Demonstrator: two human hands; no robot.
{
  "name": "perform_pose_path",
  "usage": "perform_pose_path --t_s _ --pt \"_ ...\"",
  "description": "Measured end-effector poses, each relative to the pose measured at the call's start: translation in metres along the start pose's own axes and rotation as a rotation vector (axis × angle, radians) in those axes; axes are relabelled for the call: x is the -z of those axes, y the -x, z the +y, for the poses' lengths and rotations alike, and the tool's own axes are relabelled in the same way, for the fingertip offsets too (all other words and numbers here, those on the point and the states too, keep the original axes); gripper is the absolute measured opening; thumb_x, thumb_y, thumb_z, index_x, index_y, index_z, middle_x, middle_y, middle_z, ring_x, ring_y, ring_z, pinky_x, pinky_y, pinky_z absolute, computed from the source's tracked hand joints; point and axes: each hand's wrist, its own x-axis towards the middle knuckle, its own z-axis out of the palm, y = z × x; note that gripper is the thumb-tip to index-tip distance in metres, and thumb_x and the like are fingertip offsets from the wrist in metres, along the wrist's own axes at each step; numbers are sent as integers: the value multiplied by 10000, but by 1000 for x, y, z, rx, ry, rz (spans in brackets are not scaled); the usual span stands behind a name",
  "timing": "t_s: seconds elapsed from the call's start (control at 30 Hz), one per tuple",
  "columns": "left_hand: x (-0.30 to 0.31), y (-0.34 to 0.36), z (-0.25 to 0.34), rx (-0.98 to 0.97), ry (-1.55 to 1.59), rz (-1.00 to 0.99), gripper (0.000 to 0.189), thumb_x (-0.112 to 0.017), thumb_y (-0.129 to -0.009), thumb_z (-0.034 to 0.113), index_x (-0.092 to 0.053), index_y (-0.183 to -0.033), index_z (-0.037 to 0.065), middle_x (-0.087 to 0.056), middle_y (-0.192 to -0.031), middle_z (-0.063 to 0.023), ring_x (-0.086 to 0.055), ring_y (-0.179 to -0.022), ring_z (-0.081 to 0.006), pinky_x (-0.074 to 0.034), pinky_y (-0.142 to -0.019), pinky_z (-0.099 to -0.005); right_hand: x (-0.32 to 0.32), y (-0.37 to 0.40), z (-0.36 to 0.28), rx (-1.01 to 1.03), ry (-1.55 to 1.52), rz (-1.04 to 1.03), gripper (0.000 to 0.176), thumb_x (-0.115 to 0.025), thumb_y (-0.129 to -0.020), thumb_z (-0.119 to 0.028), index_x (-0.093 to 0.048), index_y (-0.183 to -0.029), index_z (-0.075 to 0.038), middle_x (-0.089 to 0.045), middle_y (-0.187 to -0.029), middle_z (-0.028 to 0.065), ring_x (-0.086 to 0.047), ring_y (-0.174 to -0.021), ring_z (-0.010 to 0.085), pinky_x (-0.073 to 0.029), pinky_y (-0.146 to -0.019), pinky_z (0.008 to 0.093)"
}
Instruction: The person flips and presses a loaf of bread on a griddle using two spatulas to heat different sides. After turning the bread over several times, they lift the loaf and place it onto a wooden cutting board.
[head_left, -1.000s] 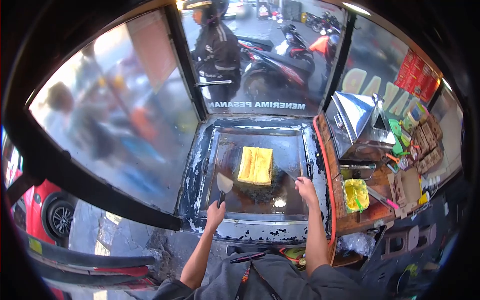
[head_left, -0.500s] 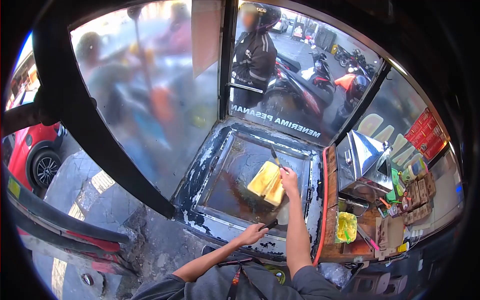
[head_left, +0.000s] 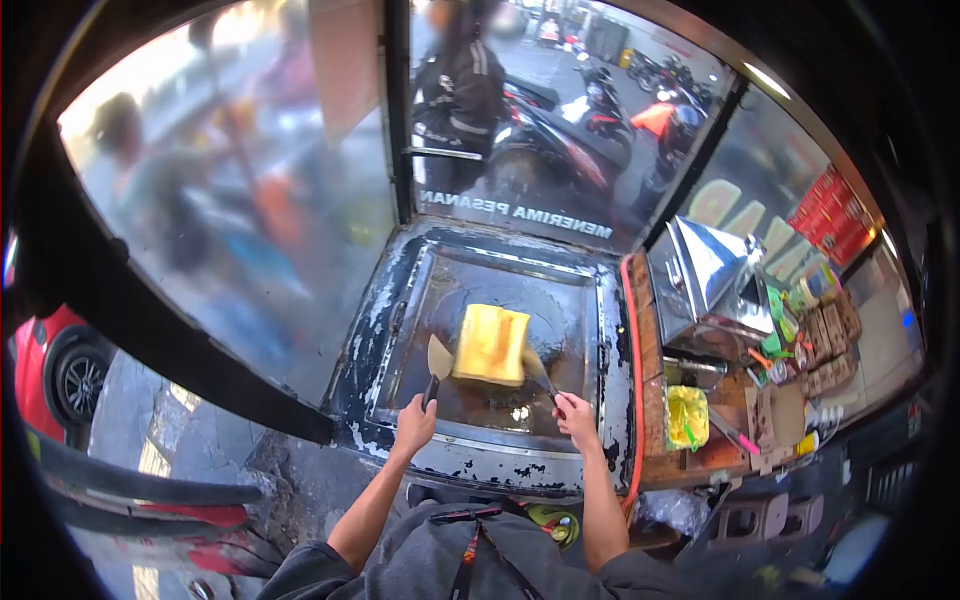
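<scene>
A block of yellow toasted bread (head_left: 491, 345) lies flat on the dark, greasy griddle (head_left: 440, 290). My left hand (head_left: 415, 425) is closed round the dark handle of a wide spatula (head_left: 439, 357), whose blade stands just left of the bread. The handle of a second spatula (head_left: 540, 372) is in my right hand (head_left: 576, 417); its blade is at the bread's right edge, slightly blurred. Whether either blade touches the bread is hard to tell.
Right of the griddle run an orange hose (head_left: 637, 400) and a wooden counter with a steel box (head_left: 705, 285), a tub of yellow spread (head_left: 686, 417) and cartons (head_left: 828, 335). Glass panes enclose the back; a person in a dark jacket (head_left: 460, 90) stands outside.
The bread has turned and shifted left in view. My right hand has moved down from above the bread to its lower right. My left hand has swung left and raised its spatula beside the bread.
</scene>
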Motion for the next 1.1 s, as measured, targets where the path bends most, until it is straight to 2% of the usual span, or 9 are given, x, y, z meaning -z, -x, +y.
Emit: perform_pose_path --t_s 0.07,0.23,0.37,0.47,0.6,0.7,0.83,0.93,1.1 --pt "-8 0 6 -52 -54 -42 295 -550 -891 270 -585 -885 -23 -621 -736 -232 -614 -726 -408 -461 -637 -445 7 5 2 -16 -88 -63 306 -591 -922 -230 -579 -1162 -41 -548 -668 6 -383 -417 34 -252 -348 183" --pt "-5 1 -5 67 204 -281 295 -539 -899 256 -580 -899 -37 -606 -665 -150 -603 -627 -247 -455 -597 -387 9 9 13 135 -7 201 324 -594 -911 -195 -577 -1172 -4 -545 -662 6 -373 -413 28 -269 -351 191" --pt "0 -3 -5 60 128 -138 286 -538 -897 250 -581 -921 -32 -605 -672 -168 -600 -624 -289 -456 -617 -394 7 28 18 101 21 85 306 -617 -893 -179 -608 -1137 6 -568 -660 16 -393 -427 36 -295 -375 198" --pt "-3 -7 1 -156 -87 -16 291 -541 -894 247 -583 -936 -38 -598 -671 -173 -592 -613 -284 -455 -614 -389 16 33 23 126 53 35 310 -621 -891 -181 -609 -1137 7 -563 -646 13 -407 -441 33 -298 -377 197" --pt "19 -9 8 21 34 -342 296 -548 -891 252 -571 -994 -25 -621 -784 -271 -602 -784 -461 -454 -688 -483 5 30 27 204 118 229 311 -621 -884 -189 -622 -1132 -2 -568 -638 4 -434 -459 35 -319 -383 199" --pt "14 -4 9 62 54 -306 301 -552 -891 255 -568 -980 -32 -617 -784 -277 -606 -790 -456 -454 -684 -482 -7 33 40 255 201 208 338 -640 -866 -202 -625 -1127 12 -602 -652 14 -473 -484 43 -360 -421 208" --pt "-9 -2 0 -110 -62 -111 285 -536 -896 245 -563 -821 -29 -573 -628 -138 -564 -591 -230 -436 -578 -374 -18 50 43 241 185 158 349 -644 -859 -210 -627 -1118 23 -635 -666 41 -562 -573 69 -428 -523 228" --pt "0 -4 -3 -13 79 -243 265 -539 -895 238 -516 -770 5 -526 -579 -54 -522 -493 -144 -402 -461 -326 -24 55 44 221 217 200 363 -645 -858 -224 -619 -1131 14 -660 -691 69 -622 -627 101 -473 -584 249" --pt "-4 6 -16 101 113 -269 295 -523 -903 256 -535 -770 -8 -547 -601 -117 -544 -556 -230 -418 -552 -374 -27 59 48 257 306 251 360 -650 -848 -237 -626 -1126 -8 -682 -732 105 -667 -666 147 -494 -607 279"
